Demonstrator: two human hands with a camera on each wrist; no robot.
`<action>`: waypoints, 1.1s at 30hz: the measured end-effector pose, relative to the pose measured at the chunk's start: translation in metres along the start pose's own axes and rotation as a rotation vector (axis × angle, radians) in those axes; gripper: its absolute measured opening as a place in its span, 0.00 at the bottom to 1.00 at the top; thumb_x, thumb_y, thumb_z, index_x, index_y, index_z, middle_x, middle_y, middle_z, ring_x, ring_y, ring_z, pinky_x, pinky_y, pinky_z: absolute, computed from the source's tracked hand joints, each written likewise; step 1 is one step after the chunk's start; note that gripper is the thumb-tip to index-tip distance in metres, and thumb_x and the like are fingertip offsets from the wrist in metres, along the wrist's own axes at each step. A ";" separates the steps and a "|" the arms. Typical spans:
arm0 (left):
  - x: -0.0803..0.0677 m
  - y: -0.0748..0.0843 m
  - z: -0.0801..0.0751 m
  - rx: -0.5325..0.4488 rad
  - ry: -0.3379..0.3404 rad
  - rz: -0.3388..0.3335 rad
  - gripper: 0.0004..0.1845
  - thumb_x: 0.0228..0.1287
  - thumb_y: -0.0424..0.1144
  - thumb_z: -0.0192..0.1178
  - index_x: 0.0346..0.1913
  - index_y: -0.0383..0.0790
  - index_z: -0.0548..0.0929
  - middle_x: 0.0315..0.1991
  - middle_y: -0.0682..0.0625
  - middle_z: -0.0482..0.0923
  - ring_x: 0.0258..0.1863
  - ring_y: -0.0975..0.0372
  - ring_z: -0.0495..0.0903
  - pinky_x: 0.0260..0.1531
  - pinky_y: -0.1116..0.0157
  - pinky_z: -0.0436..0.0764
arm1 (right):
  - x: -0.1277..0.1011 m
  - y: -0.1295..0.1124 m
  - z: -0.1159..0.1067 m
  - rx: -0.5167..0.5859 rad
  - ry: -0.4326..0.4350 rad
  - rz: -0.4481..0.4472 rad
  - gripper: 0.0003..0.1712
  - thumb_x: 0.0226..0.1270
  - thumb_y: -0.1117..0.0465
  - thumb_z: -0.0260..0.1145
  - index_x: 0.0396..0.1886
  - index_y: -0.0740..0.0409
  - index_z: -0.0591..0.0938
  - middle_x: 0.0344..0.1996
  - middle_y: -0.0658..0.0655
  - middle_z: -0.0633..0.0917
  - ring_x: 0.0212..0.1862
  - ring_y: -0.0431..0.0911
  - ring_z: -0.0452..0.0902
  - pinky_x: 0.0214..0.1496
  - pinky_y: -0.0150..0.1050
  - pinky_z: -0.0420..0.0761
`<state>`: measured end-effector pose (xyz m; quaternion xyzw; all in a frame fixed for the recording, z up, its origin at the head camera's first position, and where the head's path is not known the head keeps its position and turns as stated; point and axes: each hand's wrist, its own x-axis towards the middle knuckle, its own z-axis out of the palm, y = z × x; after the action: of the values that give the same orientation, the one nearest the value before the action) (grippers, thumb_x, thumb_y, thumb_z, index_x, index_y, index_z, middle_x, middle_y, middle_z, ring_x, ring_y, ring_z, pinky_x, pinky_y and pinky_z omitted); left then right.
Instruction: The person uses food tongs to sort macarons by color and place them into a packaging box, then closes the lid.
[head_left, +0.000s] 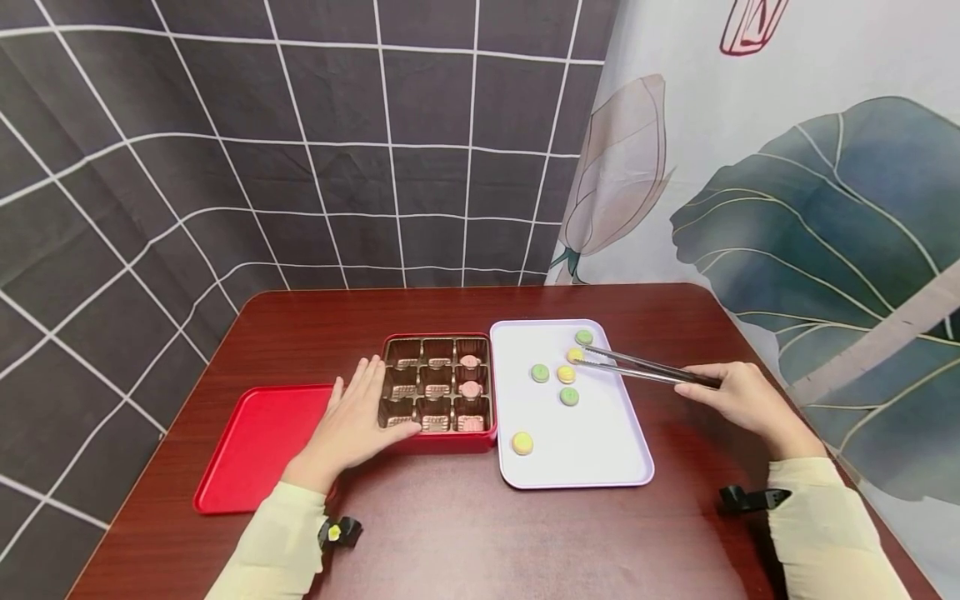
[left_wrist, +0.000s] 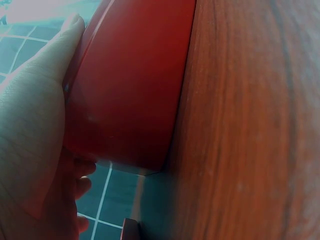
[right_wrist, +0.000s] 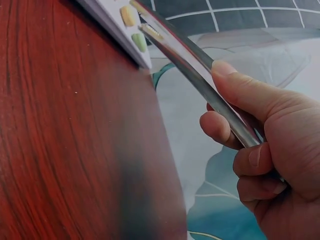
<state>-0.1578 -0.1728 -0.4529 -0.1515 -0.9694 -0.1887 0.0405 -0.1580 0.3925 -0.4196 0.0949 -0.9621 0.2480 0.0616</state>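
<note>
We see left hand point(head_left: 351, 427) with straight fingers, thumb spread, touching left side of red box point(head_left: 442, 444). Right hand point(head_left: 742, 402), right of box, grips tongs point(head_left: 695, 378), fingers curled round handle. Tong tips stand either side of yellow macaron point(head_left: 574, 354); whether they squeeze it, we cannot tell. Macaron lies on white tray point(head_left: 588, 457), just right of box. Pink macarons point(head_left: 470, 389) sit in box's right column. Red mark point(head_left: 752, 27) on curtain point(head_left: 705, 100) behind box: we cannot read it.
</note>
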 end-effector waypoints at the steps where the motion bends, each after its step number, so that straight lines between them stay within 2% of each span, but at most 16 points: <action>1: 0.000 0.000 0.000 -0.001 -0.002 0.000 0.62 0.49 0.75 0.57 0.76 0.35 0.48 0.76 0.41 0.46 0.75 0.49 0.42 0.68 0.40 0.43 | 0.000 0.001 0.001 -0.001 -0.006 -0.001 0.25 0.55 0.53 0.75 0.47 0.65 0.85 0.31 0.57 0.87 0.27 0.45 0.75 0.24 0.34 0.76; 10: -0.001 0.000 0.001 0.005 -0.008 -0.003 0.62 0.49 0.75 0.57 0.76 0.36 0.48 0.76 0.42 0.46 0.75 0.50 0.41 0.68 0.41 0.43 | 0.003 0.001 0.007 -0.023 -0.021 -0.005 0.24 0.55 0.51 0.75 0.47 0.62 0.86 0.28 0.51 0.87 0.26 0.45 0.72 0.24 0.33 0.72; 33: 0.000 -0.001 0.001 0.006 -0.004 -0.003 0.62 0.48 0.76 0.55 0.76 0.35 0.49 0.76 0.42 0.46 0.75 0.50 0.42 0.68 0.41 0.43 | 0.007 0.001 0.013 -0.017 -0.037 -0.003 0.23 0.57 0.51 0.73 0.47 0.62 0.86 0.34 0.58 0.87 0.28 0.47 0.73 0.25 0.34 0.73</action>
<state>-0.1583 -0.1731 -0.4540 -0.1505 -0.9703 -0.1855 0.0389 -0.1665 0.3860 -0.4307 0.1004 -0.9650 0.2379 0.0449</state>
